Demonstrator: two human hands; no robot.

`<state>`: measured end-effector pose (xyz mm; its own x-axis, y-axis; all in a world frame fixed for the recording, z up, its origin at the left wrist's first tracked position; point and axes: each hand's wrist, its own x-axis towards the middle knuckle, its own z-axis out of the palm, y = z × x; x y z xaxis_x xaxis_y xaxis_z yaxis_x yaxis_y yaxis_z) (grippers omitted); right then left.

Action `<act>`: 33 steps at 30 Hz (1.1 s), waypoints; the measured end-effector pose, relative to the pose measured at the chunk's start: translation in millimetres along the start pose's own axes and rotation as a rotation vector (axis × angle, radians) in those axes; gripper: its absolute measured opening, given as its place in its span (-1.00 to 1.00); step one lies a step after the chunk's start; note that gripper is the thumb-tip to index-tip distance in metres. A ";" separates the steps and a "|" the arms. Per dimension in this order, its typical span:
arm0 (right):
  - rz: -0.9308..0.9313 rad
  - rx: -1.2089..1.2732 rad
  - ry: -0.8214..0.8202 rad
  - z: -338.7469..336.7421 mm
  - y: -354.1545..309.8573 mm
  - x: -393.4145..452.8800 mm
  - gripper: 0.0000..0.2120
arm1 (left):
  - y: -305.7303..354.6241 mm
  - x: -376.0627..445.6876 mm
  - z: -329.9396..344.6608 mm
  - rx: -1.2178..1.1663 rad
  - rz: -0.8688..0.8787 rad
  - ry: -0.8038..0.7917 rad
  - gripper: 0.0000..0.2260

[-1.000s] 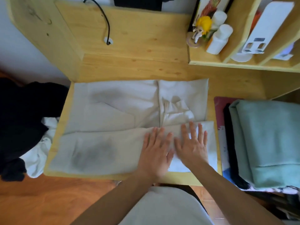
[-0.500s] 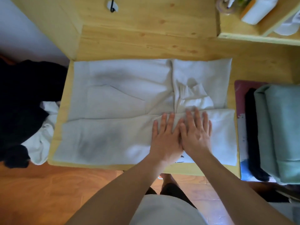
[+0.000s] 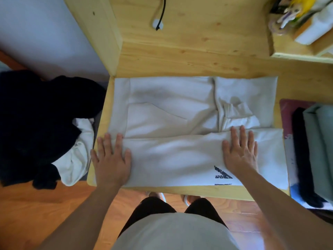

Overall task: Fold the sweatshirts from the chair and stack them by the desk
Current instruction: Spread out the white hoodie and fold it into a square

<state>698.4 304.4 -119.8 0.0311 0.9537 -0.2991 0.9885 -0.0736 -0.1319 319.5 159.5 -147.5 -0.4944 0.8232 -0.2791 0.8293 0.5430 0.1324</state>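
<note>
1. Both palms were side by side a second ago; I now log them spread apart. The left hand [image 3: 111, 160] lies flat, fingers straight, at the left end of the pale sweatshirt [image 3: 180, 109].
2. The right hand [image 3: 240, 150] is also flat, gripping nothing, just above the dark print [image 3: 222, 175].
3. Between the palms the folded flap lies smooth on the desk [image 3: 198, 58].
4. Judgement: crease set; cross-fold likely next, then onto the stack [image 3: 319, 150] right of the right hand.

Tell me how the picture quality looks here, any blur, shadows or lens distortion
Head view: wide-angle bending bows the pale wooden desk edges; soft daylight, no harsh glare; faint grey shadows lie on the cream sweatshirt spread flat under the left hand and right hand; the shelf items at top right are smeared; the black clothing pile loses detail in darkness.
</note>
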 end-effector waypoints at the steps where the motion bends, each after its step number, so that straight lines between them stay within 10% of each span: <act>1: -0.007 -0.002 0.007 -0.4 -0.4 0.3 -0.41 | -0.9 0.5 0.1 0.000 0.002 -0.009 -0.41; 14: -0.281 0.078 0.238 -55.0 -8.1 54.5 -0.51 | 70.0 66.2 -54.6 -0.132 0.233 -0.006 -0.40; 25: -0.229 -0.290 -0.146 -104.6 -18.9 256.3 -0.26 | 161.6 228.4 -90.9 0.223 0.337 -0.138 -0.33; 33: -0.316 -0.497 -0.101 -103.7 -16.5 267.2 -0.70 | 143.9 238.2 -86.5 0.353 0.210 -0.040 -0.60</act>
<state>705.7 590.7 -99.6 -0.2661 0.8730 -0.4087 0.8989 0.3778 0.2217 298.6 448.1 -112.6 -0.3001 0.8992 -0.3183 0.9530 0.2678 -0.1421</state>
